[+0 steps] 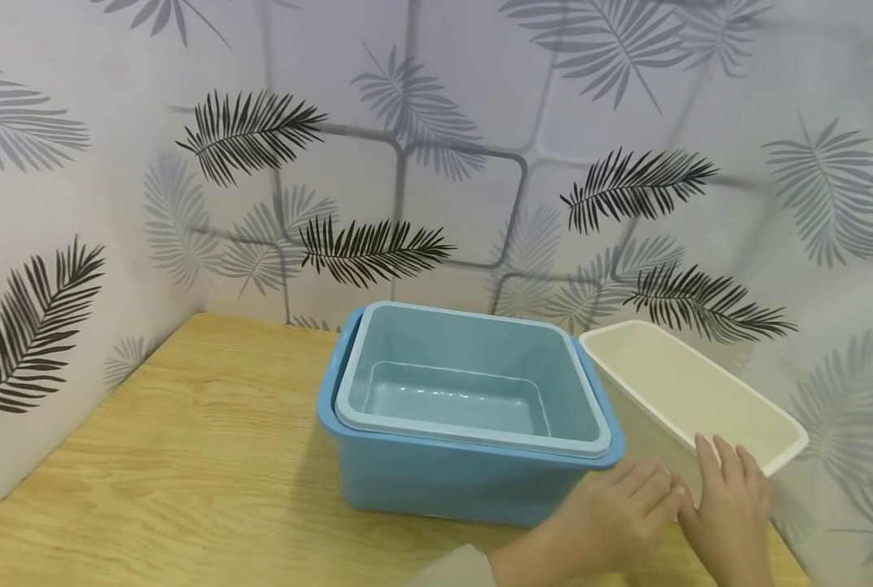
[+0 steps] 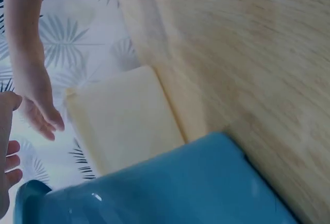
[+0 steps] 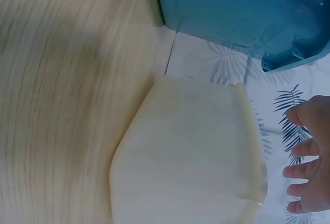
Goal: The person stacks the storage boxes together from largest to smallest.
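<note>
The cream rectangular plastic bin [image 1: 689, 379] stands on the wood-grain table [image 1: 187, 424], just right of a blue bin [image 1: 436, 481] with a paler blue bin [image 1: 465, 346] nested inside; its mouth faces up, its long axis slanting from far left to near right. The right hand [image 1: 731, 505] hovers at its near end, fingers parted and unclosed. The left hand [image 1: 619, 509] hangs alongside, fingers loosely bent, gripping nothing; whether the hands touch I cannot tell
</note>
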### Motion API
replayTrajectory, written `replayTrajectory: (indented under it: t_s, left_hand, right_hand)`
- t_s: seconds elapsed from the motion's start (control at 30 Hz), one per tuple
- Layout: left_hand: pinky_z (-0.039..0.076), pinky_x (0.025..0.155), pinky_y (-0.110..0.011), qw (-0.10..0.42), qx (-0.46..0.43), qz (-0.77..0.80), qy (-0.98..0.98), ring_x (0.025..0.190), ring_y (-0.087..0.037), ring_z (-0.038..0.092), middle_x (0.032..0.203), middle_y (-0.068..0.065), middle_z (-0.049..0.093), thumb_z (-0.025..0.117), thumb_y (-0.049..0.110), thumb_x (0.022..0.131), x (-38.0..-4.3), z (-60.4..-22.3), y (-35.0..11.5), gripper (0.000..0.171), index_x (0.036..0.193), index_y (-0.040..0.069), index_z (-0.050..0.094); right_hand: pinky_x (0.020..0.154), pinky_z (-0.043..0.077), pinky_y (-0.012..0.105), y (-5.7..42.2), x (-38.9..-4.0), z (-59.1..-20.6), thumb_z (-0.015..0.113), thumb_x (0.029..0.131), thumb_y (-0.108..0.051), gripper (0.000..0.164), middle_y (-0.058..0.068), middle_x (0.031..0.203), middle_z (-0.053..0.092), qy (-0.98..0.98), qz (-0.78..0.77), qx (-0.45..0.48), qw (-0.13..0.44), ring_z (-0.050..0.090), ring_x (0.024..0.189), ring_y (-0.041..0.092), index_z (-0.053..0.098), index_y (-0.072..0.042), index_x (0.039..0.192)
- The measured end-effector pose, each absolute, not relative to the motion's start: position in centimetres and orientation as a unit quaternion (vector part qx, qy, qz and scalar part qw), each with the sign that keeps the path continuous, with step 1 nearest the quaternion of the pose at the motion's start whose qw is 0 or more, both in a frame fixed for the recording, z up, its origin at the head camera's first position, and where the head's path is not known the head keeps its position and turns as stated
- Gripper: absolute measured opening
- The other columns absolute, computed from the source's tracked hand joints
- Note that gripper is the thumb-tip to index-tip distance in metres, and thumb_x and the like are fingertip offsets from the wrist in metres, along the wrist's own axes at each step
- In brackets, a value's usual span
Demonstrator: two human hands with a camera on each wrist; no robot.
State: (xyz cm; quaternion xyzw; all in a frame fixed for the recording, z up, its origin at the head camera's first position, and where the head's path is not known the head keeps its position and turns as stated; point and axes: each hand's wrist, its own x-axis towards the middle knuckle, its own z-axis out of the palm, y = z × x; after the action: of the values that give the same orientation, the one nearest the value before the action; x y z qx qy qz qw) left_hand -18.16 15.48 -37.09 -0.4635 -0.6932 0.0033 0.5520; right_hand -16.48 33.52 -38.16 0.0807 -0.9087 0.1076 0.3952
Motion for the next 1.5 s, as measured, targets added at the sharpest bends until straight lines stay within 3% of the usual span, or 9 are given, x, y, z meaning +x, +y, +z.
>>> replayTrajectory:
  t_s: [0.1, 0.23, 0.33, 0.47, 0.53, 0.6, 0.73, 1.3, 1.5]
  left_hand:
    - [0.045, 0.093, -0.02, 0.535, -0.464, 0.007, -0.706, 0.103, -0.01, 0.058, 0.105, 0.005, 0.063, 0.03, 0.013, 0.089, -18.4, -37.8, 16.2, 0.039, 0.108, 0.016, 0.064]
    - [0.042, 0.096, -0.019, 0.482, -0.445, 0.037, -0.754, 0.108, -0.008, 0.053, 0.114, 0.006, 0.058, 0.046, 0.032, 0.085, -18.7, -38.5, 16.6, 0.039, 0.117, 0.016, 0.06]
    - [0.039, 0.101, -0.019, 0.442, -0.43, 0.064, -0.784, 0.113, -0.01, 0.05, 0.122, 0.004, 0.054, 0.052, 0.046, 0.082, -18.9, -39.0, 16.8, 0.053, 0.126, 0.017, 0.055]
    - [0.035, 0.106, -0.025, 0.419, -0.426, 0.095, -0.796, 0.12, -0.013, 0.048, 0.127, 0.002, 0.053, 0.051, 0.049, 0.084, -19.5, -39.5, 17.4, 0.057, 0.128, 0.014, 0.053]
    - [0.032, 0.109, -0.026, 0.406, -0.425, 0.117, -0.801, 0.124, -0.014, 0.045, 0.131, 0.002, 0.052, 0.047, 0.049, 0.086, -19.7, -39.5, 17.7, 0.056, 0.13, 0.013, 0.051]
    - [0.031, 0.109, -0.029, 0.397, -0.429, 0.139, -0.799, 0.127, -0.016, 0.043, 0.133, 0.002, 0.052, 0.043, 0.045, 0.089, -19.7, -39.3, 18.0, 0.053, 0.13, 0.012, 0.051]
    - [0.03, 0.111, -0.032, 0.372, -0.425, 0.161, -0.809, 0.131, -0.017, 0.04, 0.137, 0.002, 0.049, 0.039, 0.045, 0.092, -19.6, -39.1, 18.4, 0.053, 0.132, 0.013, 0.049]
    - [0.026, 0.114, -0.036, 0.328, -0.434, 0.179, -0.819, 0.135, -0.021, 0.036, 0.14, 0.001, 0.047, 0.039, 0.046, 0.093, -20.2, -39.1, 19.4, 0.052, 0.133, 0.015, 0.05]
    - [0.029, 0.112, -0.036, 0.352, -0.431, 0.162, -0.815, 0.133, -0.021, 0.04, 0.138, 0.0, 0.049, 0.044, 0.048, 0.089, -20.4, -38.9, 19.8, 0.056, 0.132, 0.013, 0.05]
  right_hand:
    - [0.09, 0.024, 0.073, 33.8, -16.6, -38.5, 0.059, 0.081, -0.01, 0.049, 0.039, 0.12, 0.043, -0.911, 0.108, 0.083, 0.39, 0.033, 0.112, 0.059, 0.044, 0.013, 0.122]
    - [0.094, 0.025, 0.071, 34.1, -17.0, -38.9, 0.053, 0.088, -0.02, 0.049, 0.042, 0.117, 0.043, -0.907, 0.099, 0.098, 0.399, 0.035, 0.11, 0.06, 0.045, 0.017, 0.12]
    - [0.094, 0.027, 0.069, 34.2, -17.5, -39.1, 0.038, 0.096, -0.04, 0.063, 0.043, 0.113, 0.046, -0.897, 0.086, 0.108, 0.42, 0.037, 0.107, 0.06, 0.046, 0.018, 0.117]
    - [0.09, 0.028, 0.069, 34.2, -17.9, -39.4, 0.019, 0.093, -0.061, 0.087, 0.043, 0.112, 0.047, -0.891, 0.073, 0.105, 0.435, 0.038, 0.106, 0.061, 0.047, 0.018, 0.116]
    - [0.09, 0.028, 0.07, 34.2, -18.0, -39.5, 0.033, 0.096, -0.05, 0.072, 0.043, 0.115, 0.045, -0.9, 0.064, 0.093, 0.421, 0.037, 0.108, 0.061, 0.046, 0.018, 0.117]
    - [0.091, 0.028, 0.071, 34.2, -17.9, -39.5, 0.05, 0.092, -0.034, 0.06, 0.044, 0.118, 0.043, -0.914, 0.058, 0.074, 0.394, 0.035, 0.111, 0.062, 0.043, 0.018, 0.12]
    - [0.09, 0.027, 0.073, 34.0, -17.8, -39.5, 0.069, 0.072, -0.011, 0.067, 0.045, 0.122, 0.039, -0.937, 0.054, 0.036, 0.344, 0.034, 0.111, 0.062, 0.038, 0.02, 0.124]
    - [0.089, 0.034, 0.07, 34.1, -17.2, -39.3, 0.07, 0.073, -0.006, 0.058, 0.043, 0.115, 0.047, -0.941, 0.044, 0.026, 0.334, 0.043, 0.104, 0.059, 0.044, 0.02, 0.118]
    - [0.09, 0.034, 0.069, 34.4, -16.5, -39.0, 0.069, 0.075, -0.007, 0.054, 0.043, 0.114, 0.048, -0.946, 0.045, 0.015, 0.321, 0.044, 0.104, 0.059, 0.046, 0.02, 0.116]
